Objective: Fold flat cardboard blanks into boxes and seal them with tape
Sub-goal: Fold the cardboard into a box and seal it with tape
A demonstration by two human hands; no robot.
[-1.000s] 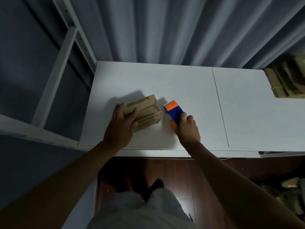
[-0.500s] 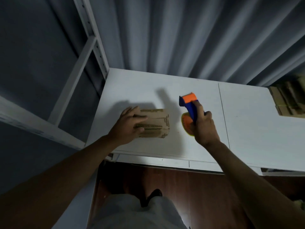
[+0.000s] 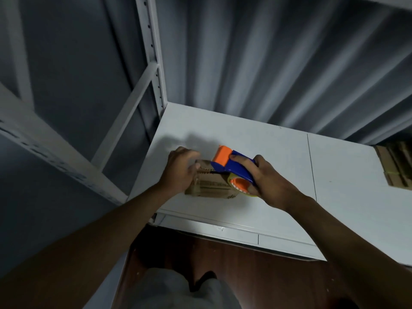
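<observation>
Setting: white table (image 3: 245, 139) against a grey pleated curtain (image 3: 267, 74); white shelf frame (image 3: 153, 63) at 10 o'clock; stack of flat cardboard (image 3: 394, 166) at 3 o'clock on the table edge
Box: small folded cardboard box (image 3: 209, 188) lies on the table near its front edge, centre of view, top flaps closed with a seam running left to right
Change: a second ago the tape gun rested on the table beside the box at 3 o'clock; half a second ago it was lifted clear; now it sits over the box top, orange end toward 11 o'clock
Meaning: folding looks finished; judged to be the start of the sealing pass along the seam
Left hand (image 3: 178, 170): at 9 o'clock of the box, fingers curled over its left end, gripping it steady
Right hand (image 3: 265, 177): fingers wrapped tight round the blue handle of the tape gun (image 3: 231, 168), thumb on top
Tape: yellowish roll at the gun's near end, just over the box's right edge; whether tape has stuck yet, cannot tell
</observation>
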